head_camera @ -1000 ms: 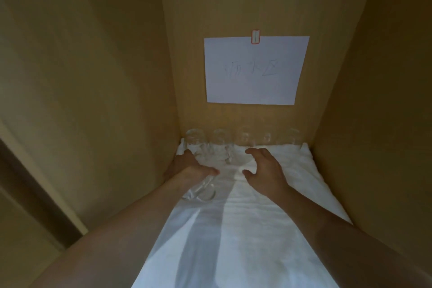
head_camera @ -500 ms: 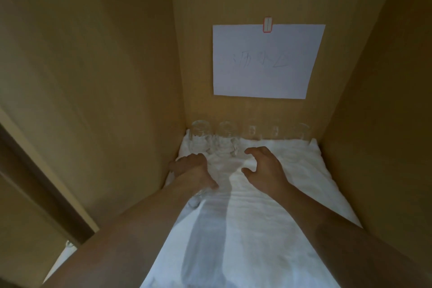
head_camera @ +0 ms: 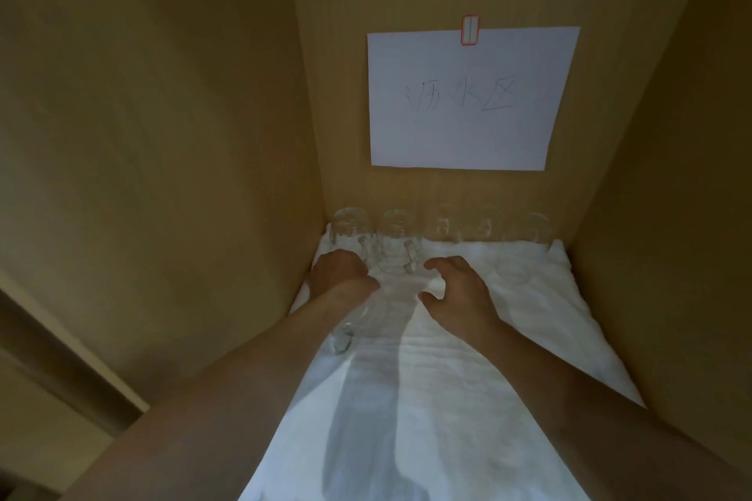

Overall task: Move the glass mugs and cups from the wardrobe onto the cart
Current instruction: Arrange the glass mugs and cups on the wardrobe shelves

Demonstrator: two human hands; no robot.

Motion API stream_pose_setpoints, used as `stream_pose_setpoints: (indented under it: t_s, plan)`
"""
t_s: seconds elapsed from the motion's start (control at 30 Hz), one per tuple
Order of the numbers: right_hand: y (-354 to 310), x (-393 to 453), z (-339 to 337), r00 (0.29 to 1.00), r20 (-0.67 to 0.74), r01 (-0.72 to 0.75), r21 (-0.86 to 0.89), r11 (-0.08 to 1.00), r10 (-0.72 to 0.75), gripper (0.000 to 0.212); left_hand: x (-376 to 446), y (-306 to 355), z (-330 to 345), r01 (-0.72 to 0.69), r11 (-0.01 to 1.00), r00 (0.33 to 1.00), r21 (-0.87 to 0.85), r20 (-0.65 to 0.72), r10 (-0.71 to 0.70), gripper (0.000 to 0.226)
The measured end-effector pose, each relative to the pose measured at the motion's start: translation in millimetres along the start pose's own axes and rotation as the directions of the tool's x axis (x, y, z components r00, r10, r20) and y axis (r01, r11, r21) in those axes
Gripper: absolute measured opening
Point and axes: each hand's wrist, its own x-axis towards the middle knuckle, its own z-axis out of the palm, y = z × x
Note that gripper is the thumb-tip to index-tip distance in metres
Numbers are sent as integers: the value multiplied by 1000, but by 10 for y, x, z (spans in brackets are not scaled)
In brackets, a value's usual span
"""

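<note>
Several clear glass mugs (head_camera: 350, 230) stand in a row along the wardrobe's back wall on a white towel (head_camera: 468, 358). One more mug (head_camera: 396, 252) with a handle stands slightly forward of the row. My left hand (head_camera: 339, 273) is by the left wall with its fingers curled down, just in front of the leftmost mug. A tilted glass mug (head_camera: 355, 323) shows under its wrist, apparently held by it. My right hand (head_camera: 457, 291) hovers over the towel with fingers spread and bent, holding nothing, just right of the forward mug.
Wooden side walls (head_camera: 183, 175) close in left and right of the narrow shelf. A white paper sign (head_camera: 468, 98) with handwriting hangs on the back wall above the mugs. The wardrobe's frame edge (head_camera: 61, 358) runs at the lower left.
Both hands have moved slightly deeper towards the row of mugs. My view has shifted closer and a little left. The glass under my left wrist stays with it.
</note>
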Motion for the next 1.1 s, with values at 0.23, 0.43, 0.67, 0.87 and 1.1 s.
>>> stream_pose_setpoints:
  t_s: [0.23, 0.43, 0.67, 0.87, 1.1]
  plan:
    - [31, 135, 14, 1000, 15, 9, 11, 1000, -9, 51, 187, 65, -18, -144, 971, 926, 192, 372, 64, 85]
    - [110, 247, 40, 999, 36, 21, 1, 1000, -21, 52, 293, 129, 5, -4, 983, 1000, 184, 11, 2, 65]
    - [207, 405, 118, 997, 67, 31, 19, 999, -32, 53, 493, 64, -82, 10, 952, 985, 306, -166, 43, 61]
    - [255, 565, 198, 993, 102, 54, 13, 998, -55, 54, 639, -22, -39, 70, 973, 980, 221, -199, -25, 67]
    - [375, 631, 320, 990, 124, 59, 31, 998, -63, 53, 725, -111, 105, 83, 962, 953, 259, -303, -1, 71]
